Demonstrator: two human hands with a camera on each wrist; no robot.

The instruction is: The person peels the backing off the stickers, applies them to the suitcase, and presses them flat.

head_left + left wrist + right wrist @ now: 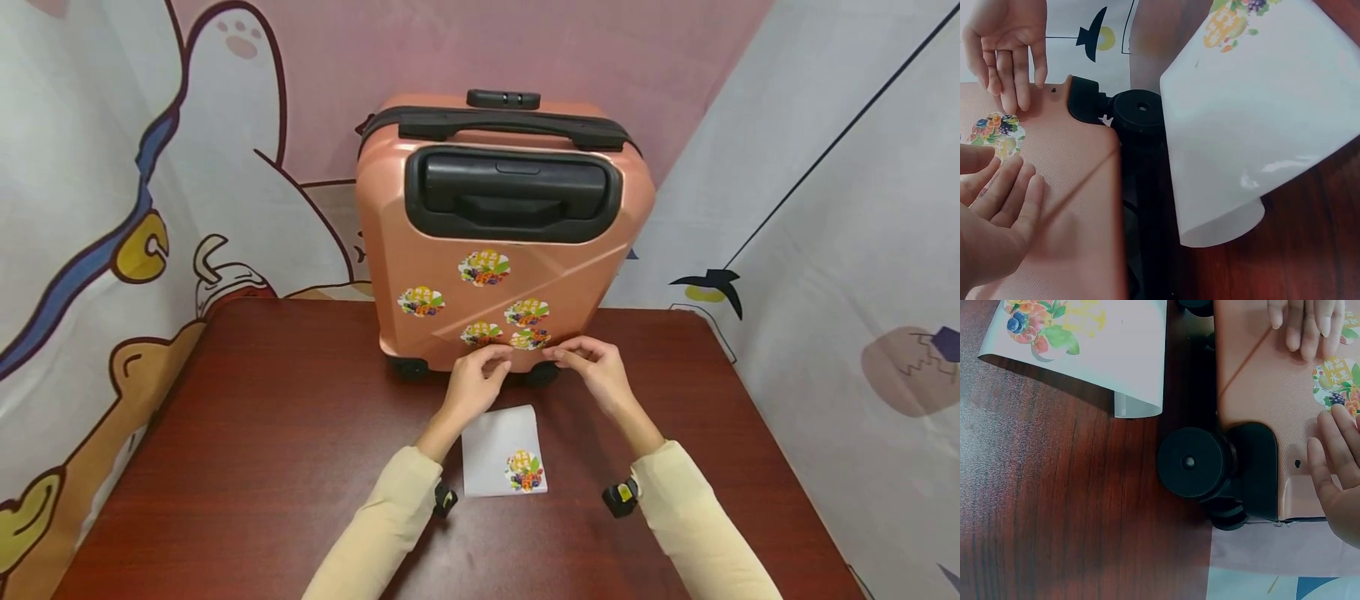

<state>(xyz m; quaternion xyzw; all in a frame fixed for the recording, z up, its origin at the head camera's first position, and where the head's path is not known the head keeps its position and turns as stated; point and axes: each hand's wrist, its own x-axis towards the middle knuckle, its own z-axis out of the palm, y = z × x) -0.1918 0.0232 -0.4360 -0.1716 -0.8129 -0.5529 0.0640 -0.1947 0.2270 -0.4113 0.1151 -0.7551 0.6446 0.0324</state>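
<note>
An orange suitcase [577, 283] stands upright on the table, several round fruit stickers on its front. Low on that face, the bottom-right fruit sticker [530, 338] lies between the two hands. My left hand [474, 383] is at its left side, thumb and fingertips close to the edge. My right hand [600, 375] reaches in from the right, its fingers fairly straight and near the sticker's other edge. In the left wrist view the sticker [1007, 128] looks flat against the shell. Whether every fingertip touches it is hard to tell.
A white sheet [495, 446] bearing one fruit sticker [523, 472] lies before the suitcase, one edge curled. Black wheels [1191, 462] jut from the suitcase's bottom. The brown table [300, 433] meets printed cloth walls at the back and sides.
</note>
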